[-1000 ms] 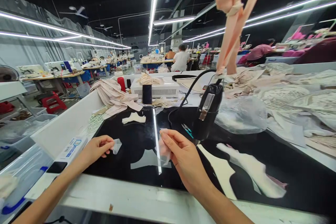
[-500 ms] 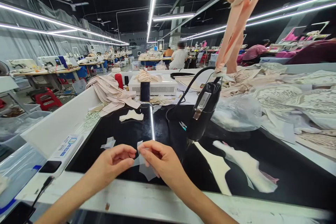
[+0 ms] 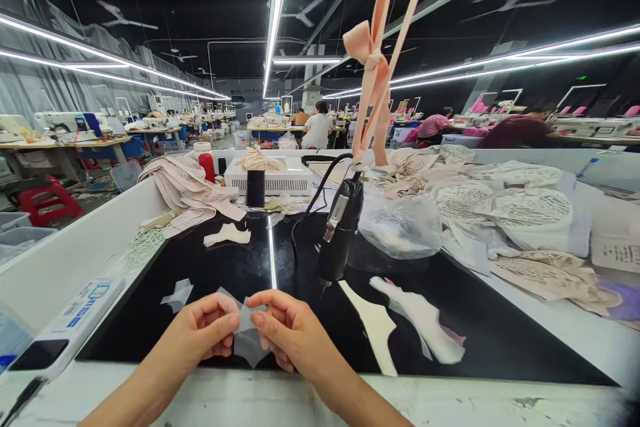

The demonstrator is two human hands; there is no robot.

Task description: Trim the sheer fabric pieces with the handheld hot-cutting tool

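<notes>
Above the front edge of the black board (image 3: 200,273), a thin translucent piece of film or fabric (image 3: 249,341) is stretched between my hands. My left hand (image 3: 209,327) pinches its left side between thumb and fingers. From the right, my right hand (image 3: 283,327) pinches the same sheet. Another translucent piece (image 3: 177,296) lies flat left of my left hand. To the right rest a cream curved cut-out (image 3: 373,327) and a layered white piece (image 3: 425,320). A small cream cut-out (image 3: 227,234) lies farther back.
A black handheld tool (image 3: 341,230) hangs over the board by peach straps (image 3: 373,87), its cable curving behind. Beige fabric strips (image 3: 193,187) and a phone (image 3: 255,188) are at the back. A plastic bag (image 3: 403,223) and lace pieces (image 3: 530,207) lie right; a white box (image 3: 83,313) stands left.
My left hand has moved in and now pinches the translucent sheet, which my right hand was holding. The camera view has shifted right and up.
</notes>
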